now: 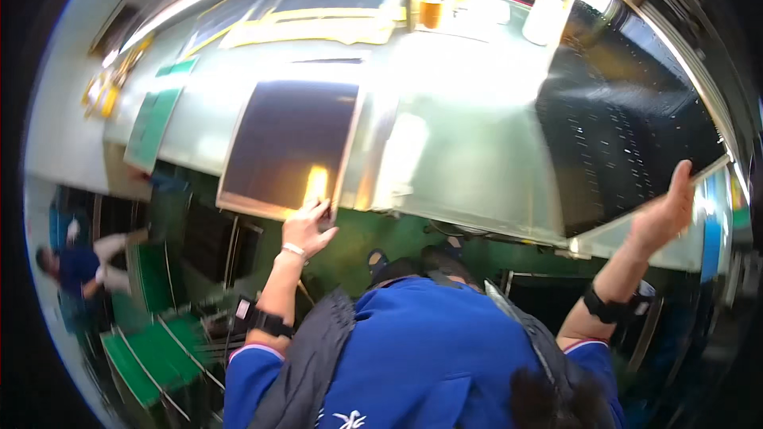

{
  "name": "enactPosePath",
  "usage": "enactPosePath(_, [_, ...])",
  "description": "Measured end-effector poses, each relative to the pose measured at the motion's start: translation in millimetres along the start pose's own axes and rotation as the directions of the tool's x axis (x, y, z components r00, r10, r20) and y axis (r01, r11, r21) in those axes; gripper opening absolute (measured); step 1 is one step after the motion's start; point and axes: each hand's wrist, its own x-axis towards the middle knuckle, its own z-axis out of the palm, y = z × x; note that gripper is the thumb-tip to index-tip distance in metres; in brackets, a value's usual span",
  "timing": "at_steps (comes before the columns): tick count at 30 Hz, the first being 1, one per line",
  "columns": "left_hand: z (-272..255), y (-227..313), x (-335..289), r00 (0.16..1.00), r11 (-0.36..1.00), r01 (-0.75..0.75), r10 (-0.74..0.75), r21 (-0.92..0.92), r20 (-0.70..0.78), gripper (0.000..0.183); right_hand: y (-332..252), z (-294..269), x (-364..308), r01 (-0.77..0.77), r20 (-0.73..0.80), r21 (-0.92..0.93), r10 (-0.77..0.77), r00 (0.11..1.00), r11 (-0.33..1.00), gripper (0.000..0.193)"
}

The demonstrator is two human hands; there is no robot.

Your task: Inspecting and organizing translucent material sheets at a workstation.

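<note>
A dark rectangular panel (pixel 296 131) with a pale thin frame lies on the bench left of the middle. My left hand (pixel 306 230) is at its near right corner, fingers curled over the edge and thumb apart below; a bright yellow reflection shows just above the fingers. At the right, a larger black framed panel (pixel 620 123) stands tilted, speckled with rows of small bright dots. My right hand (pixel 664 214) is at its near edge with the thumb raised against it; the other fingers are mostly hidden.
The pale bench (pixel 477 167) carries a green board (pixel 159 115) at the left and yellow-edged sheets (pixel 318 12) at the back. An orange-brown container (pixel 430 14) and white containers (pixel 544 20) stand behind. Green racks (pixel 155 357) and another person (pixel 75 274) are at lower left.
</note>
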Motion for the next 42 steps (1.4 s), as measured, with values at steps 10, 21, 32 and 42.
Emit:
enactPosePath(10, [10.4, -12.5, -5.4, 0.999, 0.999, 0.023, -0.022, 0.041, -0.04, 0.061, 62.2, 127.1, -204.8, 0.671, 0.827, 0.137, -0.457, 0.328, 0.729, 0.033])
enactPosePath(21, [9.4, -10.7, 13.7, 0.998, 0.992, -0.029, 0.021, 0.124, 0.059, 0.034, 57.3, 211.0, -226.2, 0.284, 0.957, 0.184, -0.237, 0.165, 0.941, 0.025])
enactPosePath(32, [73.7, -39.1, 4.3, 0.878, 0.938, -0.266, 0.331, 0.222, -0.347, 0.012, 23.5, 360.7, -279.0, 0.229, 0.742, 0.662, -0.578, -0.34, 0.714, 0.039])
enactPosePath(42, [78.9, -35.5, 13.1, 0.83, 0.997, -0.078, 0.062, -0.006, -0.554, 0.016, 9.4, 357.7, -252.3, 0.246, 0.542, 0.822, -0.572, -0.616, 0.514, 0.07])
